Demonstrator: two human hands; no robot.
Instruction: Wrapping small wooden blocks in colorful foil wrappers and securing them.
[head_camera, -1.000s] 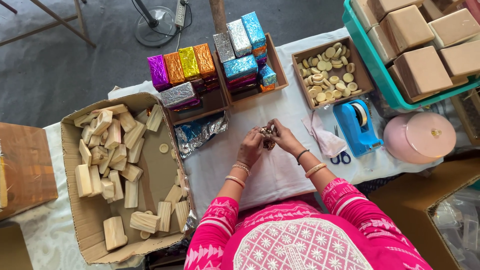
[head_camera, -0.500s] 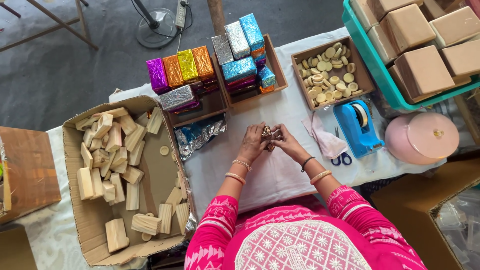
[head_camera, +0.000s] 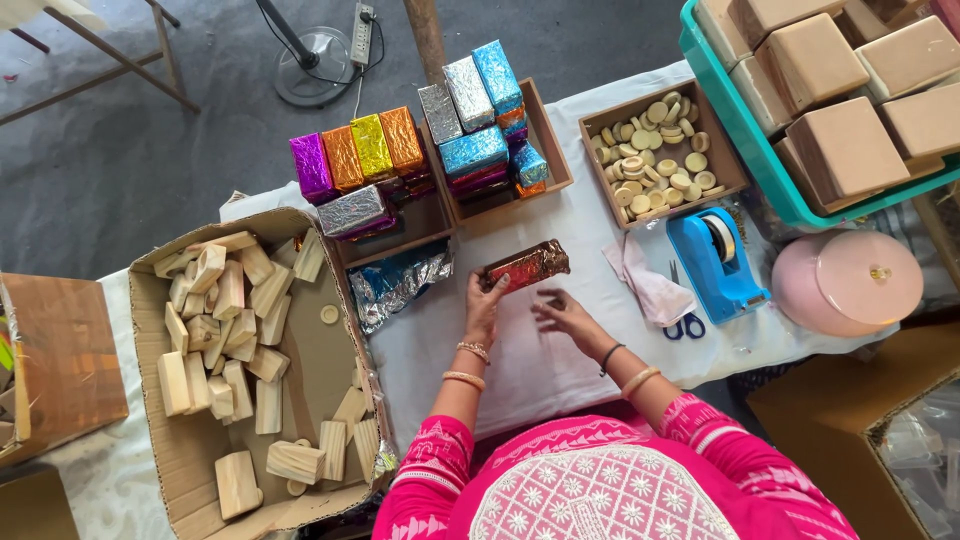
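The left hand (head_camera: 484, 305) reaches forward over the white table (head_camera: 520, 370), forearm straight, two bangles at the wrist. Its fingers curl round the left end of a red foil-wrapped block (head_camera: 527, 267), which it holds level just above the cloth, near the middle of the table and in front of the two trays. The right hand (head_camera: 560, 312) hovers just right of and nearer than the block, palm down, fingers loosely spread and holding nothing; it does not touch the block.

Far of the hands stand two wooden trays (head_camera: 555, 150) of wrapped blocks (head_camera: 372, 148): about five show in the left tray, in purple, orange, yellow, copper and silver, and about five more in the right tray, mostly blue and silver. Loose foil (head_camera: 400, 285) lies below the left tray. One small box of pale round discs (head_camera: 660, 150), too many to count, sits to the right. Nearer right are one blue tape dispenser (head_camera: 712, 255), one pair of scissors (head_camera: 682, 318) and one pink round lid (head_camera: 848, 282). At the left a cardboard box (head_camera: 190, 460) holds roughly thirty plain wooden blocks (head_camera: 225, 310).
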